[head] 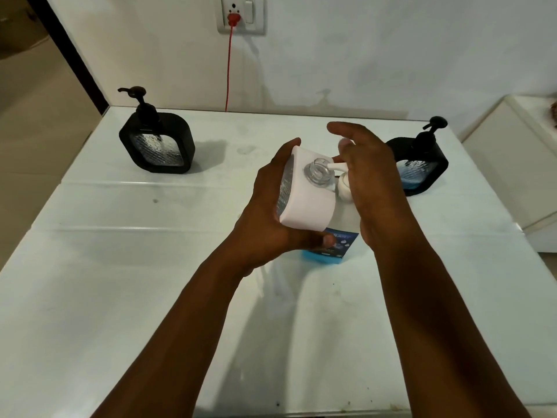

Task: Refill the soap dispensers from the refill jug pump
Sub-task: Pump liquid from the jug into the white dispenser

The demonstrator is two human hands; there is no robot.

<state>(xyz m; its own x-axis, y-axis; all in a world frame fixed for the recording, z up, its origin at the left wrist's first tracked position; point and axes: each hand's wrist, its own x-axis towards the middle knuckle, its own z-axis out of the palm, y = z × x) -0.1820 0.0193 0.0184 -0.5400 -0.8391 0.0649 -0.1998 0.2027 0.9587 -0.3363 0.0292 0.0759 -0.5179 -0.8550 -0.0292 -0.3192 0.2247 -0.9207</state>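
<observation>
So on my feed the left hand is wrapped around a white soap dispenser, pump off, tipped so its clear open neck sits right at the white spout of the refill jug pump. The right hand lies on top of that pump head with the fingers loose and mostly straight, not curled around it. The jug stands mid-bench underneath both hands, blue soap showing at its bottom. I can't tell if anything's inside the white one. A black dispenser near the far left corner looks clear inside; another black one by the right edge has blue liquid low down.
</observation>
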